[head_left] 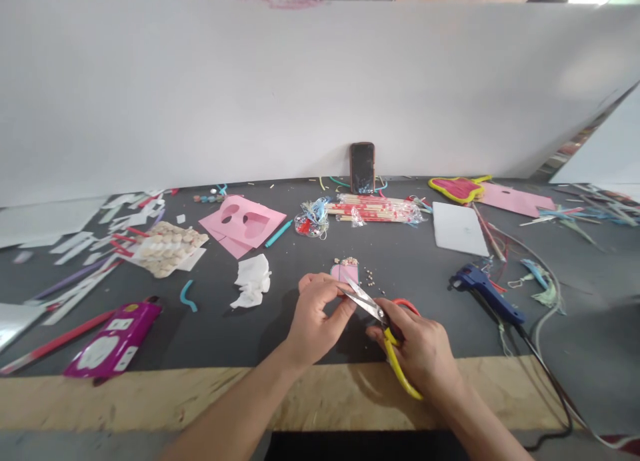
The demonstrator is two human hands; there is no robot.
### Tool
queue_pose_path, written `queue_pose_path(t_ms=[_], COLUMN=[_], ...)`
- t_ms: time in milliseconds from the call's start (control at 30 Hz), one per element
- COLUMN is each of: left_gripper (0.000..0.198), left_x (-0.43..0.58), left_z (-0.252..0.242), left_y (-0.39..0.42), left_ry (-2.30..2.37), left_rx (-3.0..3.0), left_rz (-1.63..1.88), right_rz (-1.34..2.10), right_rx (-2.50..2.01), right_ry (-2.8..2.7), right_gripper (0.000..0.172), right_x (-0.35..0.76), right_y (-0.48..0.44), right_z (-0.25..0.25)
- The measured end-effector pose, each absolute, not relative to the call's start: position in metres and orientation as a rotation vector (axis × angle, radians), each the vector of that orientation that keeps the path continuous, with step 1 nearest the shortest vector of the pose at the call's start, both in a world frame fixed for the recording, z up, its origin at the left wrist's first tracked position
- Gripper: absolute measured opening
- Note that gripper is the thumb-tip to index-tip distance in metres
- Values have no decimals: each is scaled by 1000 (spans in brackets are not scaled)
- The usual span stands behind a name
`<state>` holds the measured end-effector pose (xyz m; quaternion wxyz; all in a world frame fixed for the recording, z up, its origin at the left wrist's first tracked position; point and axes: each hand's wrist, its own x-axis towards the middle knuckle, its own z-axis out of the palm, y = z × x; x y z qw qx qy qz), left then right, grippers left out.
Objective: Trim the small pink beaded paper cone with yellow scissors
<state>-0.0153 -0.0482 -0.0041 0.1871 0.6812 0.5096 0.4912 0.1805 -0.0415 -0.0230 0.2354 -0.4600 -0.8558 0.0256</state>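
A pair of scissors (397, 364) with yellow and red handles is held in my right hand (425, 351), its blades parted and pointing up and left. The blades reach the fingertips of my left hand (317, 314), which are pinched together; what they hold is too small to make out. Just beyond the blades lies a small pink piece (345, 272) with a dark edge and beige bits along its top. Several small beige bits (370, 276) are scattered to its right.
A blue glue gun (487, 294) with a cable lies right; a white card (460, 229) is behind it. Left are crumpled tissue (253, 281), pink paper (240, 224), a teal marker (278, 234) and a purple packet (115, 341). A phone (363, 168) leans on the white partition (270, 94).
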Motion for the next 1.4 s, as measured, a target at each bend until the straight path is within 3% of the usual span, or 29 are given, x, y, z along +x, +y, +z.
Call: queue_pose_path(t_ms=[400, 833, 1400], left_gripper=[11, 20, 10], left_x=[-17, -17, -18], left_z=[-9, -7, -8], left_y=[-47, -46, -45], left_ry=[1401, 1333, 1416], left_rx=[1921, 1903, 2053], left_rz=[1414, 1399, 1422], right_rz=[150, 71, 4], right_rx=[-1268, -1255, -1262], right_ry=[-2354, -2357, -2367], right_gripper=[47, 40, 43], right_x=[178, 177, 180], right_y=[-42, -41, -38], right_z=[-17, -17, -24])
